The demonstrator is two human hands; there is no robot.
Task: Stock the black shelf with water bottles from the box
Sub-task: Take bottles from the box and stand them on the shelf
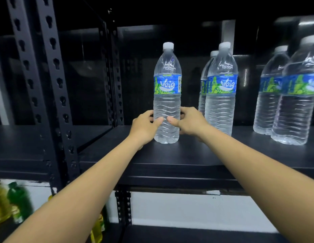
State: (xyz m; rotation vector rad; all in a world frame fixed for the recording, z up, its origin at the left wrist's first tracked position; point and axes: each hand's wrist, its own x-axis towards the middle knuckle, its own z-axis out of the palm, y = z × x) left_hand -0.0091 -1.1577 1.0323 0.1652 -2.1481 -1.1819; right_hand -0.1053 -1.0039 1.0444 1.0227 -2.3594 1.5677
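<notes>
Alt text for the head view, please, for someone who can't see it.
The left hand and right hand grip the lower half of an upright water bottle on the black shelf. Two pairs of bottles stand to its right.

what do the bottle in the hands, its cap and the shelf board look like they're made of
Held bottle: thin clear plastic, glossy; the dark background shows through it and its lower body is ribbed. Cap: opaque white, probably plastic. Shelf board: matte black with soft reflections, painted metal or laminate, hard to tell which.
</notes>
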